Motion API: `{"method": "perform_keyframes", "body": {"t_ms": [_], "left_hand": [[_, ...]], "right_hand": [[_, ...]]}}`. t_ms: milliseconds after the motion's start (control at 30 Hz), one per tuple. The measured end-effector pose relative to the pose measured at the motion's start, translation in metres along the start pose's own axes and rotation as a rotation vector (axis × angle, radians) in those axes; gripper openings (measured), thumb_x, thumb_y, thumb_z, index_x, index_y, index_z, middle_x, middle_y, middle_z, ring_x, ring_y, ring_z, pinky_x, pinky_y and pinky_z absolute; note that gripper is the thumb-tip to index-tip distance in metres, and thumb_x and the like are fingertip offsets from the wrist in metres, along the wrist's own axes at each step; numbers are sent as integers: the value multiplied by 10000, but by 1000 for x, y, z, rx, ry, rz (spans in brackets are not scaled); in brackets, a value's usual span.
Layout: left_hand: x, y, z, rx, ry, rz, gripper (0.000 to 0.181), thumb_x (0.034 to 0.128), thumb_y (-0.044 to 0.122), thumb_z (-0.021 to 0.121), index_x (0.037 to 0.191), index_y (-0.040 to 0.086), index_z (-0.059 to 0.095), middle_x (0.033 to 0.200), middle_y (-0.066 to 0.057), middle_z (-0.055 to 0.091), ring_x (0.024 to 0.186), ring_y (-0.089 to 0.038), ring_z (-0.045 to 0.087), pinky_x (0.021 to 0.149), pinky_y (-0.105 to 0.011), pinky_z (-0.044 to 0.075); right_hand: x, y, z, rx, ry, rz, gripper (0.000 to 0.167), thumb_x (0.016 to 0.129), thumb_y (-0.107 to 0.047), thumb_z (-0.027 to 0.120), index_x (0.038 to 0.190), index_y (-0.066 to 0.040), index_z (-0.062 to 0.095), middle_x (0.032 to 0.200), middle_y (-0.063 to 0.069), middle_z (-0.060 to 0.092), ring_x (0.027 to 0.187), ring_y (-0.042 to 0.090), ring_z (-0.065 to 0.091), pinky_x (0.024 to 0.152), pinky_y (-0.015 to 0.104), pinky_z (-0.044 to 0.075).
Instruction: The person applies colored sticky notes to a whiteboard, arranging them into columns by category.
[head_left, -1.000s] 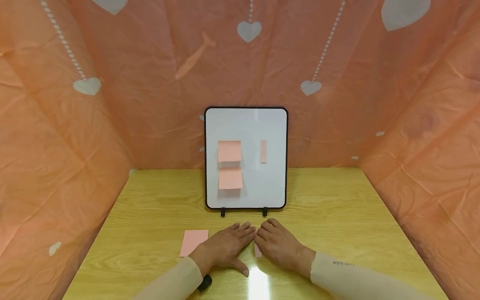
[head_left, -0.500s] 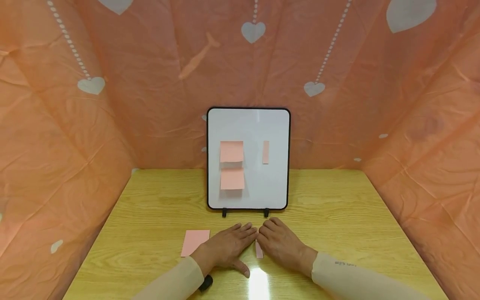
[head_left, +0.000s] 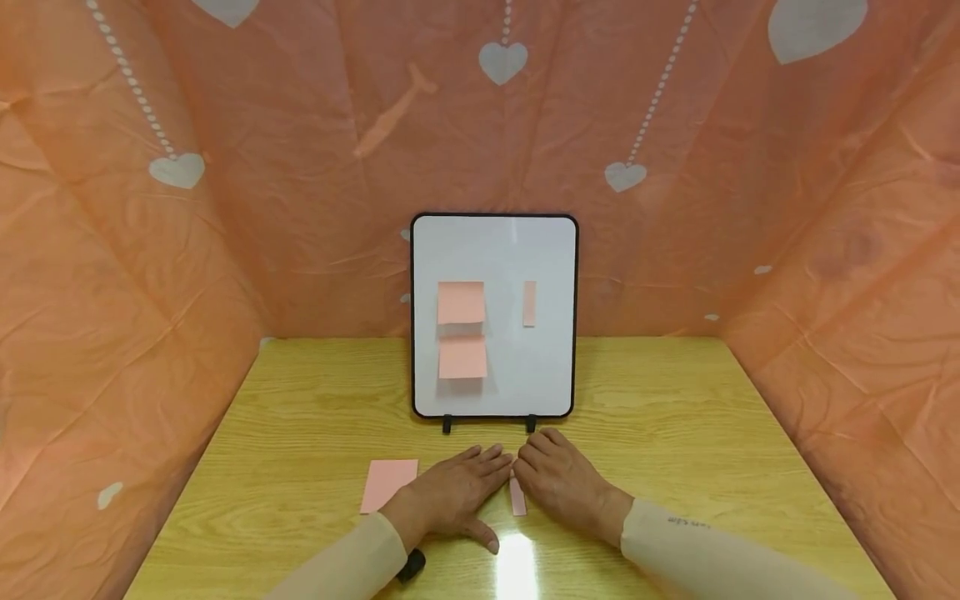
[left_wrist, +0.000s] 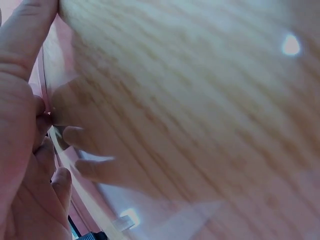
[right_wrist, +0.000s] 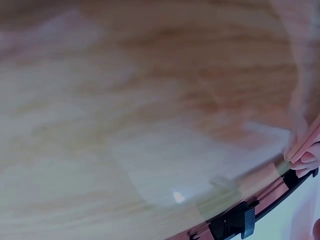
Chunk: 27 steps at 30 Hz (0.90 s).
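Note:
A narrow pink paper strip (head_left: 518,497) lies on the table, its far part covered by my hands. My left hand (head_left: 453,492) rests flat with fingers straight, its fingertips at the strip's left side. From the right, my right hand (head_left: 566,483) has its fingers curled and pinches the strip's far end; the exact grip is hidden. The left wrist view shows my left hand (left_wrist: 25,120) low over the glossy tabletop. Only a few fingertips (right_wrist: 309,159) of a hand appear at the right edge of the right wrist view. A pink square note (head_left: 388,485) lies partly behind my left wrist.
A whiteboard (head_left: 495,250) stands on small black feet behind my hands. It carries two pink sticky notes, an upper note (head_left: 461,302) and a lower note (head_left: 462,357), plus a thin pink strip (head_left: 529,303). A black object (head_left: 411,567) shows by my left sleeve.
My right hand has shifted slightly away from me toward the whiteboard, and the strip beneath it looks a little more tilted. My left hand stays in place.

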<state>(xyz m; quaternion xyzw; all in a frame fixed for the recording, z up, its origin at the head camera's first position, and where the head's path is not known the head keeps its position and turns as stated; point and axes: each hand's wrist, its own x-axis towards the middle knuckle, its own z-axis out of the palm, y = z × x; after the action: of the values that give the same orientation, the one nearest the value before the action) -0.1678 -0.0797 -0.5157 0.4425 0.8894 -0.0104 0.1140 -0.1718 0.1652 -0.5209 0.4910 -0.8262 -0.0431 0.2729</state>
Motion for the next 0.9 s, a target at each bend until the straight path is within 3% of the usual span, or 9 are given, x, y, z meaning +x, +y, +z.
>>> {"method": "perform_keyframes", "body": {"t_ms": [67,267,367,667,900], "left_hand": [[0,1,0,3,4,-4,1141,823,885,515,1682,167,297,1750,7,254,1639,-180,176,1336,-388,212],[-2,2,-2,-37,-4,-15,1147,822,865,566,1680,153,299,1752,3,246,1639,-183,175,1337,-392,209],[-2,3,-4,-56,-7,-19,1154,826,854,580,1683,138,285,1751,-12,250,1637,-192,186,1335,-400,220],[-5,2,-2,-83,8,-31,1158,840,838,580,1689,119,257,1753,-41,248,1634,-195,200,1335,-393,221],[-26,5,-9,-22,70,-33,910,976,674,587,1632,73,394,1692,-68,392,1595,-227,321,1307,-387,296]], "right_hand": [[0,0,0,-5,-11,0,473,1153,-258,202,992,-147,633,968,-12,619,958,200,566,950,392,515],[0,-3,-4,-9,-84,19,110,1051,-261,610,1011,-165,645,978,-26,616,971,190,555,968,385,498],[0,-5,-5,7,-113,23,126,989,-251,727,1041,-162,655,989,-30,612,980,180,548,967,372,492],[2,-6,-3,32,-132,23,151,997,-298,709,1029,-168,641,973,-42,611,956,165,540,910,337,500],[3,-4,-1,52,-112,12,131,1009,-279,681,942,-185,618,947,-56,613,919,160,531,813,299,474]]}}
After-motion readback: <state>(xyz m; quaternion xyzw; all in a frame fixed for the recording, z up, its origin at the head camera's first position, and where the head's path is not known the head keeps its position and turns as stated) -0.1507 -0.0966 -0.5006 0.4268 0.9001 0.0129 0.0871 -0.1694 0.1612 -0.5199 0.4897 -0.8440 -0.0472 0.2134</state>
